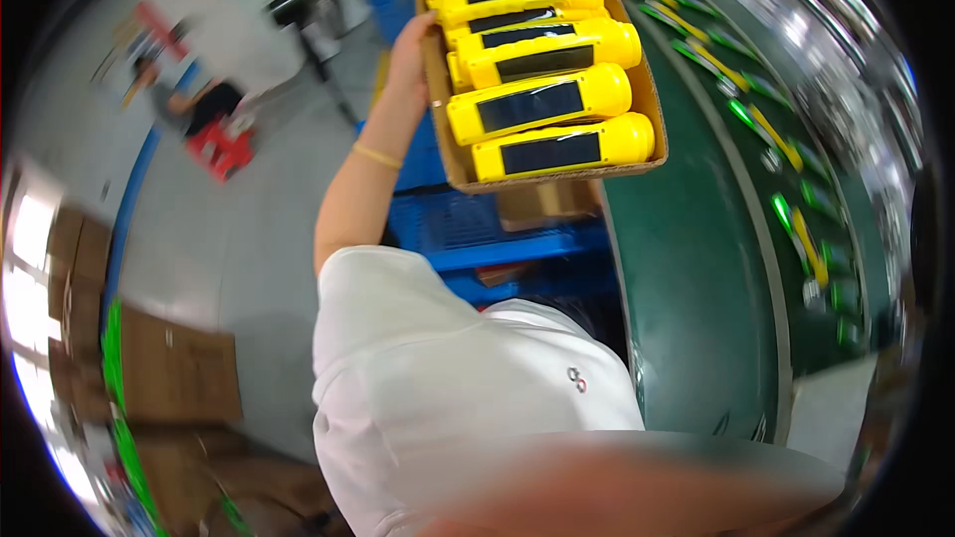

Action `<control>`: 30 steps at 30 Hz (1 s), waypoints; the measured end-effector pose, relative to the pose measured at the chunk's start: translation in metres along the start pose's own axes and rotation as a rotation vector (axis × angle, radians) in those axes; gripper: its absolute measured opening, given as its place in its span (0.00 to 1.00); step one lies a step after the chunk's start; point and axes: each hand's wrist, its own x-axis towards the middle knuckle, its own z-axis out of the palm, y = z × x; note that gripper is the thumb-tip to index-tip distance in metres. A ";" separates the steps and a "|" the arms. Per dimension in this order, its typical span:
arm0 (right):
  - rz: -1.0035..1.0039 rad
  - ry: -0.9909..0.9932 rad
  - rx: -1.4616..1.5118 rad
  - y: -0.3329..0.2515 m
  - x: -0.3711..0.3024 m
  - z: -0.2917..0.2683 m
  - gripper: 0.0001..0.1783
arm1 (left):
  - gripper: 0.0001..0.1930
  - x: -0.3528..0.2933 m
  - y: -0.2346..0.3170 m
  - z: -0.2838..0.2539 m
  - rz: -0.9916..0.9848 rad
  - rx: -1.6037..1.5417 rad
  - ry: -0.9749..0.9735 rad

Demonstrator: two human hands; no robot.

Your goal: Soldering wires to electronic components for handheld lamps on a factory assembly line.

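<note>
My left arm reaches forward, and my left hand [410, 48] is closed on the left wall of an open cardboard box [652, 129]. Several yellow flashlights [542, 104] with dark rectangular panels lie side by side in the box, filling it nearly to the rim. The box is held up beside the green belt; its far end is cut off by the top of the view. My right hand does not show.
A green conveyor belt [696, 268] runs along the right, with several green-and-yellow items [786, 144] on its far side. Blue plastic crates [448, 229] stand below the box. At far left a person [194, 104] sits on a red stool [224, 149]; cartons [184, 368] stand lower left.
</note>
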 end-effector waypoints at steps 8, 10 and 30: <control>-0.029 0.199 0.077 -0.037 -0.026 0.044 0.07 | 0.21 -0.018 -0.154 0.201 -0.609 -0.224 -0.646; -0.150 0.237 0.046 -0.042 -0.029 0.057 0.08 | 0.21 -0.036 -0.192 0.238 -0.722 -0.242 -0.718; -1.268 0.426 0.082 -0.138 0.149 0.141 0.15 | 0.31 -0.212 -0.316 0.489 -0.124 -0.186 -1.234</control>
